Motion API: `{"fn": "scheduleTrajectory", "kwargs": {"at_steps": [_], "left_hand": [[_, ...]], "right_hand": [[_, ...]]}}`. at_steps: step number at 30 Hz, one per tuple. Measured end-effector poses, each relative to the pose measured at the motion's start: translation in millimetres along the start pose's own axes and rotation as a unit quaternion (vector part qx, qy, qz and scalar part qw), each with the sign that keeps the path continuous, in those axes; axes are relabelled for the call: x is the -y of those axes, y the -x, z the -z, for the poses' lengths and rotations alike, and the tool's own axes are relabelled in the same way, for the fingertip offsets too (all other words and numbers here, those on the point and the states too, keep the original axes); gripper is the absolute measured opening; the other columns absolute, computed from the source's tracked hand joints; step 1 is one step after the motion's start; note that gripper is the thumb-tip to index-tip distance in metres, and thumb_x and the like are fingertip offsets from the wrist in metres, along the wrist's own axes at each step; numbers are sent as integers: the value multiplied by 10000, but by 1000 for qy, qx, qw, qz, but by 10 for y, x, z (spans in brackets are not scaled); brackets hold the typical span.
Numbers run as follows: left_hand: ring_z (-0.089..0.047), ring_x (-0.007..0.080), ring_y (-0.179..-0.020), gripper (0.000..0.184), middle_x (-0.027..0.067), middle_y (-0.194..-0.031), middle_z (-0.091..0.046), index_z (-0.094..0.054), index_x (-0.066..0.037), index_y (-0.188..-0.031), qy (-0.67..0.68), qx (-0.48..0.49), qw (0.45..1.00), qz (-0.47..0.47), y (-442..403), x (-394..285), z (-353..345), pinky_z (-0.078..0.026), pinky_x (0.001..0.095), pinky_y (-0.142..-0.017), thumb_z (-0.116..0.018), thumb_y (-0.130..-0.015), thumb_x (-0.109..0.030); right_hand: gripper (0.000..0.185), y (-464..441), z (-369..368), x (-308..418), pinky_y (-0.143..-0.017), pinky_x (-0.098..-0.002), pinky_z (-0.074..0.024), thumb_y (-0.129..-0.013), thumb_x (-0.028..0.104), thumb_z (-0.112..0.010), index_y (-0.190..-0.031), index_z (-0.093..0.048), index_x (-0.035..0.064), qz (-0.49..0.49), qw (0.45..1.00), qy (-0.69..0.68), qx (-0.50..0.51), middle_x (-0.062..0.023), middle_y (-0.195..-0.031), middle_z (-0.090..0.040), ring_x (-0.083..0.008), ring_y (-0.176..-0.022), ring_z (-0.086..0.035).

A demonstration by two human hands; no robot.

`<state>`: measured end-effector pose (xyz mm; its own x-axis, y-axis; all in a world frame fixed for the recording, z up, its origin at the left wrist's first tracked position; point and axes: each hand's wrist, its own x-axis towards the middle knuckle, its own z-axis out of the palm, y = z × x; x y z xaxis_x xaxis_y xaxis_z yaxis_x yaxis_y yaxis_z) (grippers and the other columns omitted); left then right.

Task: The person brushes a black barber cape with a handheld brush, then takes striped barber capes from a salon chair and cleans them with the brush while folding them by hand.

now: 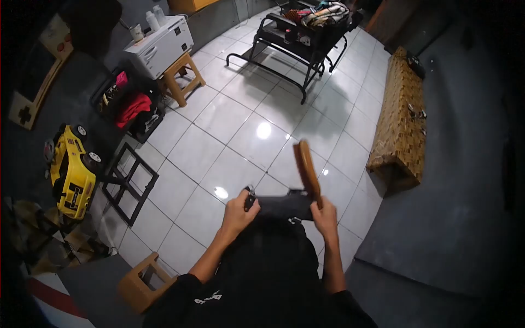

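In the head view, my right hand [325, 215] is closed round the lower end of a wooden-handled brush [309, 172]. The brush stands nearly upright, with its dark bristles facing left. My left hand [238, 210] is closed at the left end of a dark, flat, bag-like object [281, 207], where a small black part with a shiny bit shows at the thumb. This dark object spans the gap between both hands, in front of my black shirt. Its right end meets my right hand; whether those fingers also grip it, I cannot tell.
Ahead stands a black metal chair [295, 44] piled with cloth items. A woven bench [399, 120] is on the right. To the left are a white cabinet [161, 46], a wooden stool [182, 79], a black frame [129, 183] and a yellow toy car [71, 172].
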<state>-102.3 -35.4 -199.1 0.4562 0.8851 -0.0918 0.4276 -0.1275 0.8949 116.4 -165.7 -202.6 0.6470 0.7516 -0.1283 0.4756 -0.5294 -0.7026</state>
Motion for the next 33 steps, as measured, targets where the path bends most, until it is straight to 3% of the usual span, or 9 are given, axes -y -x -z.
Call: {"fn": "scheduleTrajectory", "kwargs": {"at_steps": [3,6,8,10,14,22,26,29,33], "left_hand": [[-528,163,-521,221,62,-643,-536,-534,-27,-871,18,-152,980,-124,104,-167,45,-419,284,-481,-704,-768,-125],[-553,125,-728,257,79,-831,-577,-495,-10,-1028,225,-245,920,-207,203,-39,-189,-459,264,-621,-633,-821,-75],[-575,212,-690,284,153,-929,-570,-512,-5,-1027,49,-238,953,-181,126,-22,-265,-455,311,-606,-651,-792,-83],[-596,388,-754,324,194,-842,-616,-546,17,-1053,-29,6,999,-14,69,606,-389,-482,422,-695,-620,-773,-126],[-609,397,-842,254,219,-861,-641,-626,-10,-992,-131,198,969,66,286,1394,-459,-484,441,-729,-620,-783,-154],[-581,399,-780,208,207,-806,-628,-634,-22,-922,-103,196,973,57,227,1270,-488,-450,452,-722,-669,-780,-170],[-561,386,-794,144,198,-798,-606,-635,-21,-893,-46,112,992,31,268,1383,-482,-433,444,-745,-644,-789,-120],[-582,277,-770,154,121,-847,-622,-630,-18,-957,-123,-41,990,-52,322,1420,-497,-454,371,-740,-610,-815,-73],[-521,92,-825,218,3,-931,-578,-570,-1,-1072,244,28,954,174,153,1149,-307,-429,239,-731,-575,-858,-37]], "right_hand": [[147,61,223,336,-454,-308,-355,-879,108,-515,-814,-532,-23,67,984,-123,-107,-75,-538,-456,-128,-464,-449],[155,70,0,84,-481,-327,-375,-866,74,-506,-769,-542,-41,153,955,-143,-211,-91,-558,-470,-155,-510,-482],[105,55,-247,-173,-585,-391,-463,-765,0,-518,-828,-588,-47,108,977,-81,-164,-225,-698,-588,-345,-635,-608],[160,42,-493,-341,-701,-445,-481,-770,82,-563,-864,-620,-34,50,993,-65,-88,-272,-810,-608,-425,-802,-611],[332,162,-998,-1498,-804,-447,-472,-781,269,-580,-944,-639,-14,-46,934,171,311,-273,-895,-622,-413,-890,-603],[319,118,-745,-1055,-742,-424,-475,-782,222,-534,-942,-602,-45,-58,978,70,187,-278,-839,-610,-405,-832,-611],[248,216,-680,-900,-708,-369,-465,-812,168,-506,-909,-586,-46,-71,990,-47,113,-188,-783,-616,-288,-761,-611],[248,148,-566,-934,-686,-322,-455,-821,148,-525,-980,-585,-33,-128,978,-96,137,-126,-779,-600,-201,-725,-568],[207,86,-504,-882,-638,-250,-412,-834,46,-441,-965,-591,-9,-109,934,-325,101,1,-801,-547,-99,-699,-480]]}}
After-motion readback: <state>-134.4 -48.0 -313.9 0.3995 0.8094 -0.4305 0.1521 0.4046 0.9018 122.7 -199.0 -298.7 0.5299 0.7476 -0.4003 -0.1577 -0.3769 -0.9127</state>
